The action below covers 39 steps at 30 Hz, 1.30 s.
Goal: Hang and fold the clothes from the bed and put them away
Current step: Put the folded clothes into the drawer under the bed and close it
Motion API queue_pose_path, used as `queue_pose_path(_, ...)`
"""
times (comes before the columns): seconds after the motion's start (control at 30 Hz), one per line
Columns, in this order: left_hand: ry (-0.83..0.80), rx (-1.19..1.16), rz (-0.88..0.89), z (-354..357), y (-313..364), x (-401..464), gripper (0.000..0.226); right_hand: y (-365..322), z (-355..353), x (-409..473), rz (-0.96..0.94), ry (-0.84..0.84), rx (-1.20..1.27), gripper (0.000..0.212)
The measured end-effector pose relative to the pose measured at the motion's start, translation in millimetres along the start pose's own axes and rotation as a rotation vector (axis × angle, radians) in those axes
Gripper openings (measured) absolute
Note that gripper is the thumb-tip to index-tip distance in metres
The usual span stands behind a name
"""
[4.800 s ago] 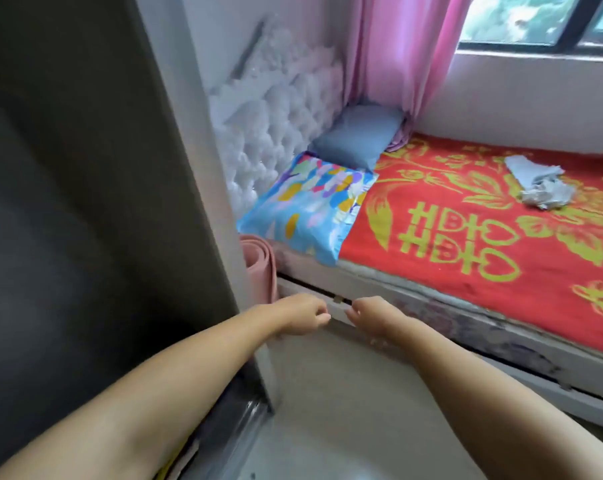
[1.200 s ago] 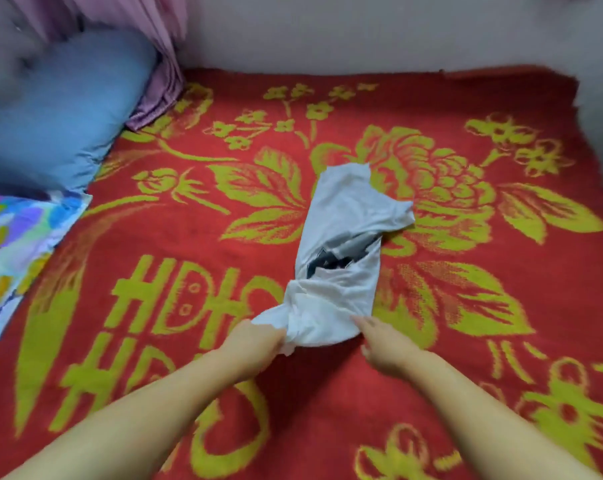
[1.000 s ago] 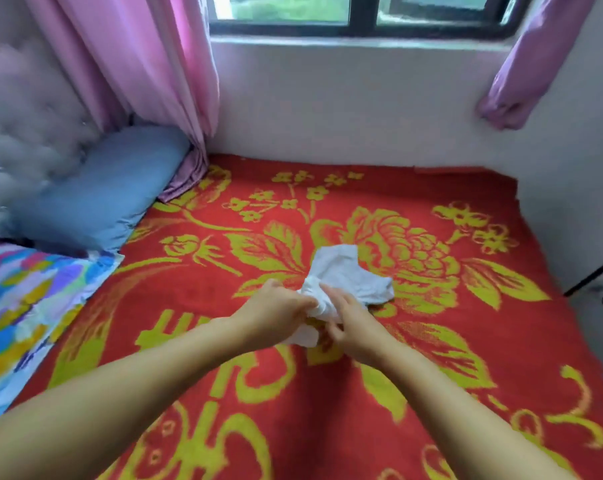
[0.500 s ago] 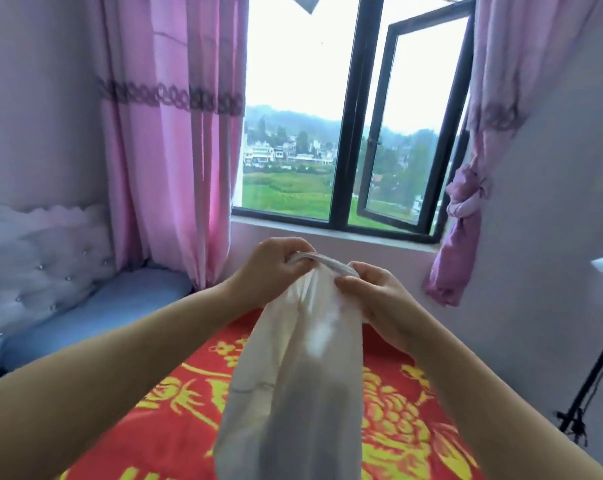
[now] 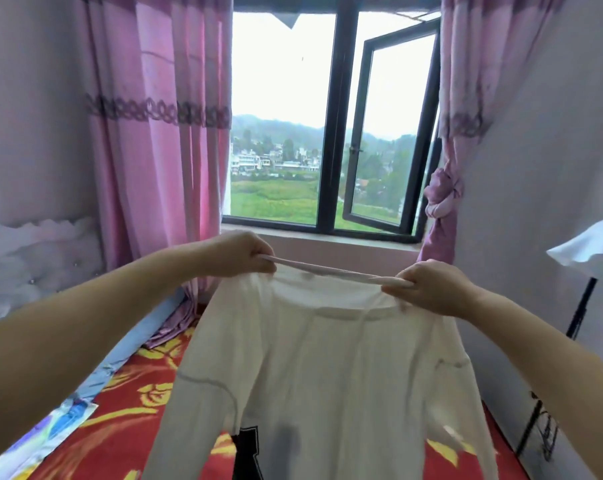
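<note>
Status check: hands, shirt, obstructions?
Left hand and right hand each pinch the collar. White shirt hangs spread above the bed. Nothing blocking.

Pink curtains [image 5: 161,140] drawn at the left, another [image 5: 445,188] knotted at the right, black-framed window [image 5: 331,133] with one pane swung open (green fields, hills beyond), white tufted headboard [image 5: 33,258]

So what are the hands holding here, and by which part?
Both hands, left and right, pinch the white shirt at its neckline, stretching the collar between them.
</note>
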<state>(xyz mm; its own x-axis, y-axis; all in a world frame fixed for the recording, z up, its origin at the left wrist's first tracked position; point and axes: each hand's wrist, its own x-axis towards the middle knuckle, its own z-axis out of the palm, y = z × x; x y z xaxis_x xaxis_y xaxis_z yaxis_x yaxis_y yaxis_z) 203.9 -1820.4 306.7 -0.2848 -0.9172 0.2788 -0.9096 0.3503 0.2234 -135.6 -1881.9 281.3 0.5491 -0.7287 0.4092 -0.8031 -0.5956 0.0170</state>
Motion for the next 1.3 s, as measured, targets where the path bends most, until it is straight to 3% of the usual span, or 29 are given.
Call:
queue_pose_path(0.1, 0.007, 0.234, 0.109, -3.8, -8.6, -4.0, 0.020, -8.8, -10.6, -11.5, -0.055, -0.018, 0.012, 0.040)
queue_pose_path(0.2, 0.048, 0.480, 0.239, -7.3, -6.6, -10.0, 0.047, -21.9, -18.2, -23.9, -0.067, -0.152, -0.034, 0.067)
queue_pose_path(0.3, 0.075, 0.353, 0.237, -14.4, 10.9, -15.3, 0.069, -29.9, -18.8, -24.7, 0.005, -0.279, -0.187, 0.066)
queue_pose_path(0.4, 0.106, 0.380, 0.260, -15.2, 29.0, -13.9, 0.046, -36.7, -11.0, -23.1, 0.010, -0.411, -0.300, 0.049)
queue_pose_path(0.47, -0.027, 0.551, 0.238, -12.0, 41.6, -13.7, 0.025, -43.4, -1.0, -21.7, 0.011, -0.507, -0.350, 0.039)
queue_pose_path(0.5, -0.121, 0.627, 0.196, -10.0, 48.4, -15.6, 0.029, -48.6, 4.6, -21.0, -0.002, -0.529, -0.407, 0.032)
queue_pose_path(0.57, -0.289, 0.746, 0.138, -2.2, 56.8, -17.0, 0.041, -58.0, 15.0, -19.0, 0.009, -0.476, -0.518, 0.023)
queue_pose_path(0.67, -0.337, 0.921, 0.049, 12.8, 61.0, -23.7, 0.024, -59.5, 17.2, -12.1, 0.103, -0.222, -0.451, 0.026)
queue_pose_path(0.73, -0.274, 0.841, -0.103, 14.2, 57.5, -28.0, 0.017, -56.1, 9.1, -6.6, 0.158, -0.053, -0.323, 0.027)
queue_pose_path(0.9, 0.041, 0.150, -0.324, -10.1, 45.8, -23.7, 0.039, -35.6, -13.6, 2.4, 0.300, 0.193, -0.098, 0.025)
queue_pose_path(0.97, 0.068, -0.165, -0.369, -19.8, 47.8, -23.6, 0.038, -27.0, -20.1, 6.2, 0.377, 0.164, 0.155, 0.029)
queue_pose_path(1.03, 0.000, -0.518, -0.426, -25.4, 56.0, -24.4, 0.028, -26.5, -21.7, 9.1, 0.477, 0.061, 0.620, 0.028)
queue_pose_path(1.1, -0.053, -0.774, -0.464, -25.9, 63.4, -24.8, 0.014, -31.9, -16.9, 9.6, 0.530, -0.047, 0.909, 0.027)
queue_pose_path(1.17, -0.005, -0.760, -0.471, -23.4, 65.1, -24.1, 0.012, -34.4, -10.8, 8.7, 0.541, -0.043, 0.944, 0.026)
queue_pose_path(1.3, 0.213, -0.252, -0.382, -17.2, 51.8, -25.4, 0.042, -25.7, -4.9, 7.5, 0.492, 0.283, 0.795, 0.022)
